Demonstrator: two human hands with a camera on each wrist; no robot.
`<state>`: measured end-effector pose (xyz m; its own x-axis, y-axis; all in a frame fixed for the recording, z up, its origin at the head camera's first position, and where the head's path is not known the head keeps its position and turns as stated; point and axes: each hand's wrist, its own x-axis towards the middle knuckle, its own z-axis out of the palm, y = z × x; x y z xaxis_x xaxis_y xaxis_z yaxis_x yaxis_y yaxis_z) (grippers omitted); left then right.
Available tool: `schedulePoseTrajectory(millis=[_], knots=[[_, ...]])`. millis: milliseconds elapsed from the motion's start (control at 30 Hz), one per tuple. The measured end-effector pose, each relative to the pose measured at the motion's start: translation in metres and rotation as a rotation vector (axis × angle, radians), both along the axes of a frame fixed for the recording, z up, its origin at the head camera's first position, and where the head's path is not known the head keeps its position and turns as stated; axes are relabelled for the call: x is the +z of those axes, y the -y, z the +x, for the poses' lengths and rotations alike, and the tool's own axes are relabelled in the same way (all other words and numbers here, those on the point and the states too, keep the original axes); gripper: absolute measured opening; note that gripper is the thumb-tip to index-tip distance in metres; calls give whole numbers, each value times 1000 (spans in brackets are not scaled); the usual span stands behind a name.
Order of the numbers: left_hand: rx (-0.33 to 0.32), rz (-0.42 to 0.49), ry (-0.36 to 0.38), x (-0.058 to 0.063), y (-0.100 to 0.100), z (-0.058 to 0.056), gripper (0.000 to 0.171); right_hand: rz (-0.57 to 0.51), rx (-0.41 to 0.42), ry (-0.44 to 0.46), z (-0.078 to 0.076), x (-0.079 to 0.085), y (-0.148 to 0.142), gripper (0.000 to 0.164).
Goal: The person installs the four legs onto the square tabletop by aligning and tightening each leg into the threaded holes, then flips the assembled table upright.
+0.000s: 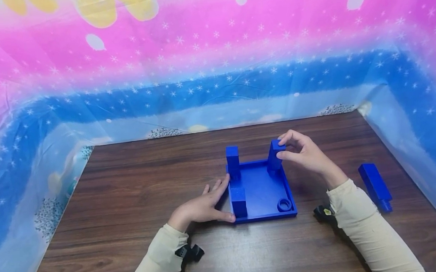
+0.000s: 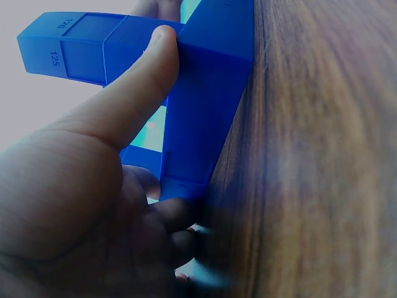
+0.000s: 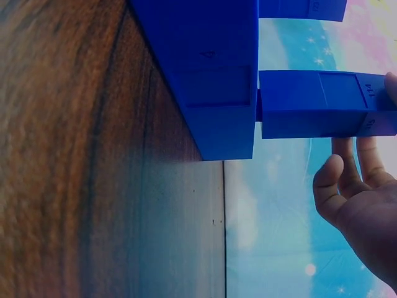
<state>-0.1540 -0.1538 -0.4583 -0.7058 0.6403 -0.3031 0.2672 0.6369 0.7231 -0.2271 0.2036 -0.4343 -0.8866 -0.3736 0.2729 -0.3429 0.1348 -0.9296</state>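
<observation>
A shallow blue square tray (image 1: pixel 261 187) with a raised rim lies on the table. Blue posts stand up at its front-left corner (image 1: pixel 239 203) and back-left corner (image 1: pixel 233 160). A round blue socket (image 1: pixel 284 205) shows at the front-right corner. With thumb and fingers, my right hand (image 1: pixel 305 151) pinches the top of a third blue post (image 1: pixel 274 155) at the back-right corner; in the right wrist view this post (image 3: pixel 310 102) has a narrow gap at its base. My left hand (image 1: pixel 204 204) is spread against the tray's left side, its straight thumb (image 2: pixel 139 81) on the front-left corner.
A loose blue post (image 1: pixel 375 184) with a threaded-looking end lies on the table to the right, beyond my right forearm. The wood-grain table (image 1: pixel 138 192) is bounded at the back and sides by a pink and blue patterned cloth (image 1: pixel 213 69).
</observation>
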Motion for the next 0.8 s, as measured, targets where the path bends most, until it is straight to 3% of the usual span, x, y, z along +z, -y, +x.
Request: schedulePoseTrajectory(millis=[800], knots=[[-4, 5, -3, -1, 0, -1, 124, 65, -25, -30, 1, 3, 1, 24]])
